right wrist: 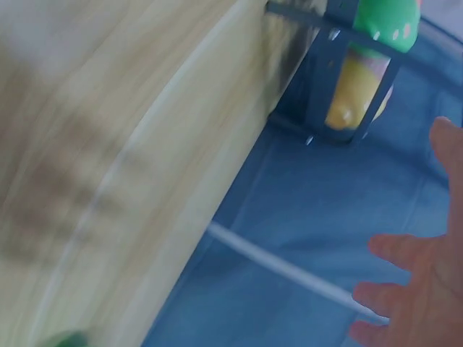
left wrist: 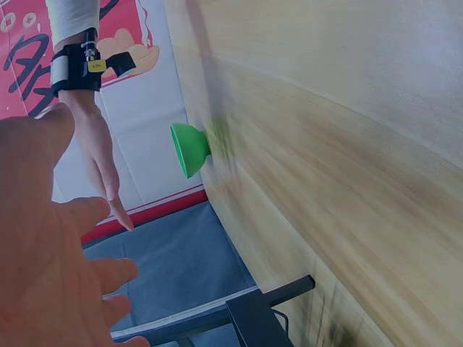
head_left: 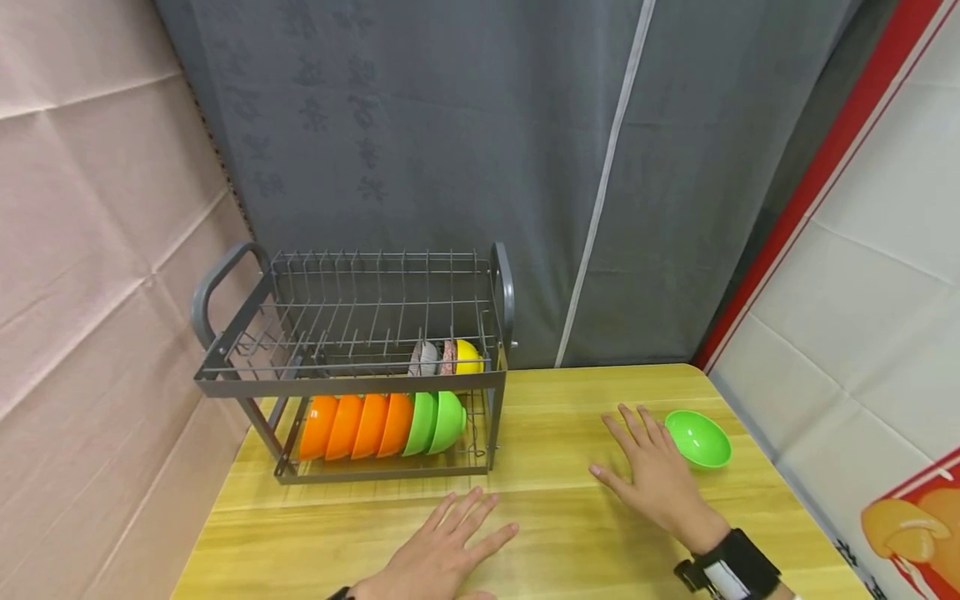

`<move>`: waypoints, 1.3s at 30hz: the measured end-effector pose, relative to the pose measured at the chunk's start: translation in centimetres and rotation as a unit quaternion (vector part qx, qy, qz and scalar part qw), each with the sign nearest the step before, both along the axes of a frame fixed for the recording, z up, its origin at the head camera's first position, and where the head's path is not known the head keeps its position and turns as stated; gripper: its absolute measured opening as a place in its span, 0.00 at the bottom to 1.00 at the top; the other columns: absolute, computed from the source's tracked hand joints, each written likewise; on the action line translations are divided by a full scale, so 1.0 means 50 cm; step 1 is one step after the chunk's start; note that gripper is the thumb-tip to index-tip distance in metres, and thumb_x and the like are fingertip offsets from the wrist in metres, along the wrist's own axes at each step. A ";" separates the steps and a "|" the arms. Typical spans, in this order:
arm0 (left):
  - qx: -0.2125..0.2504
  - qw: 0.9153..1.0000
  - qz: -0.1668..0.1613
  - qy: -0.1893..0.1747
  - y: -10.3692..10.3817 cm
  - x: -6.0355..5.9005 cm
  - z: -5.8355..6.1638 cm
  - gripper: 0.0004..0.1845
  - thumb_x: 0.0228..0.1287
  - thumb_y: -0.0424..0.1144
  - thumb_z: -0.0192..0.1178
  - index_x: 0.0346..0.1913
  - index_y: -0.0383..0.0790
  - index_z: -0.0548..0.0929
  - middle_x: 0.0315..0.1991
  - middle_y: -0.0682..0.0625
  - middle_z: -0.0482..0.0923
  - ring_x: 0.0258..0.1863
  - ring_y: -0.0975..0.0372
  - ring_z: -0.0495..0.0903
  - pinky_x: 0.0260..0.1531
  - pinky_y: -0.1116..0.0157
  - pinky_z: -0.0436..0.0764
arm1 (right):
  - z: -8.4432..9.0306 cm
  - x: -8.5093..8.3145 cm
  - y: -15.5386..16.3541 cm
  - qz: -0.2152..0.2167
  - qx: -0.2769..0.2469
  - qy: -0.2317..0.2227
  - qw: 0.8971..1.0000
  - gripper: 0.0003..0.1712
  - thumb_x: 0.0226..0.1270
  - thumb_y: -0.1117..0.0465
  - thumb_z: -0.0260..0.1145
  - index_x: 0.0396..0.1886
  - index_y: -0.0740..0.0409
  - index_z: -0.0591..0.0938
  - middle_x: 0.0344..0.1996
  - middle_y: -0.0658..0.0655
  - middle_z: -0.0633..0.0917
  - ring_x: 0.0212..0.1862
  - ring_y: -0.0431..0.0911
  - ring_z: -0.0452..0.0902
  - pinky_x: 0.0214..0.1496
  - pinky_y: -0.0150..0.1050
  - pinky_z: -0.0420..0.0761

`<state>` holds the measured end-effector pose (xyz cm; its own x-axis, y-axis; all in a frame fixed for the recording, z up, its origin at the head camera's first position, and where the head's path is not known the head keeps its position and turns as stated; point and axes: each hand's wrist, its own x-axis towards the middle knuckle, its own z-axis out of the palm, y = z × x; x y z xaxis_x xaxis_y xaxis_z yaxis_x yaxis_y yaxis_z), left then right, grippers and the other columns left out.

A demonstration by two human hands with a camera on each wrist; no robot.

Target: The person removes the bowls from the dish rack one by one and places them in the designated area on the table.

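Observation:
My right hand [head_left: 656, 471] is held over the right side of the table with its fingers spread, just left of a green bowl [head_left: 699, 439]. That bowl stands upright on the wood, and the left wrist view shows its side [left wrist: 190, 150]. Nearer the front edge, my left hand [head_left: 431, 550] reaches forward, fingers apart and nothing held. Ahead of it stands a dark two-tier dish rack [head_left: 352, 386]. Several orange bowls [head_left: 356, 427] and two green bowls [head_left: 448, 421] lean in a row on its lower tier. Behind them are a yellow bowl [head_left: 468, 358] and patterned bowls [head_left: 424, 358], partly hidden by the frame.
The wooden table [head_left: 555, 533] meets a grey curtain [head_left: 435, 150] at the back. A pale pink cloth wall [head_left: 97, 333] closes the left side. On the right hangs a white sheet [head_left: 862, 317] with a red border. The rack's upper tier is bare wire slots.

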<state>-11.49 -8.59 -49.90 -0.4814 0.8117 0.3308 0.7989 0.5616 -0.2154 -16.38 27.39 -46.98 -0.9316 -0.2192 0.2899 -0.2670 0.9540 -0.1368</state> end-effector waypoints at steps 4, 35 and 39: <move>0.017 0.999 0.004 -0.028 -0.004 -0.001 0.013 0.38 0.70 0.72 0.43 0.77 0.59 0.64 0.78 0.44 0.63 0.75 0.50 0.67 0.66 0.48 0.76 | 0.008 0.012 -0.031 0.024 0.008 0.012 1.000 0.46 0.64 0.30 0.64 0.75 0.51 0.70 0.76 0.64 0.67 0.78 0.66 0.55 0.75 0.68 0.57; 0.049 0.987 0.089 -0.123 -0.056 -0.009 0.050 0.39 0.71 0.72 0.39 0.80 0.63 0.55 0.80 0.44 0.57 0.78 0.45 0.61 0.70 0.43 0.71 | -0.031 0.068 -0.191 0.151 0.045 0.035 0.987 0.48 0.65 0.22 0.53 0.77 0.43 0.67 0.76 0.57 0.69 0.76 0.62 0.64 0.72 0.62 0.69; 0.048 0.987 0.097 -0.114 -0.058 -0.007 0.046 0.39 0.71 0.72 0.39 0.80 0.63 0.56 0.80 0.44 0.57 0.78 0.47 0.62 0.70 0.44 0.70 | -0.035 0.072 -0.205 0.159 0.054 0.058 0.984 0.48 0.65 0.22 0.52 0.77 0.43 0.68 0.76 0.57 0.69 0.75 0.61 0.66 0.71 0.61 0.71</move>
